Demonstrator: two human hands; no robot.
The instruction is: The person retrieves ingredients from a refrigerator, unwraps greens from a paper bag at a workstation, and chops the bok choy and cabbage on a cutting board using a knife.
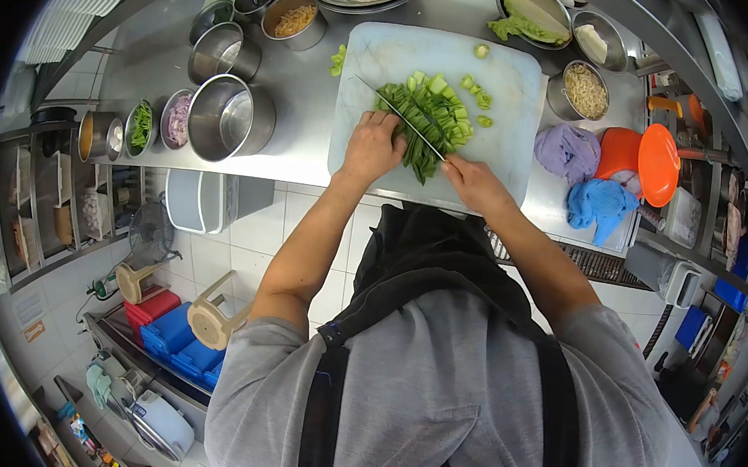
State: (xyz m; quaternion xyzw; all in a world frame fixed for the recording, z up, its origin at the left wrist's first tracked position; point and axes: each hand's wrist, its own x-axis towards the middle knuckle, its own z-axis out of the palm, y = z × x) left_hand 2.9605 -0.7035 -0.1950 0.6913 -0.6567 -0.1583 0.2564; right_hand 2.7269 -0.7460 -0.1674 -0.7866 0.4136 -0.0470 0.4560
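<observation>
My right hand grips the handle of a kitchen knife. The blade slants up and left across a pile of chopped leafy greens. Pressed on the greens at the near-left side of the blade, my left hand has its fingers curled down, close to the knife. Pale stem pieces lie on the far-right side of the pile, darker leaves nearer me. Beneath everything is a white cutting board. A few loose green pieces and a cut stem end sit towards its right side.
Left of the board stand metal pots, a bowl of chopped purple onion and a pot of orange shreds. To the right are bean sprouts, a purple cloth, a blue cloth and an orange lid.
</observation>
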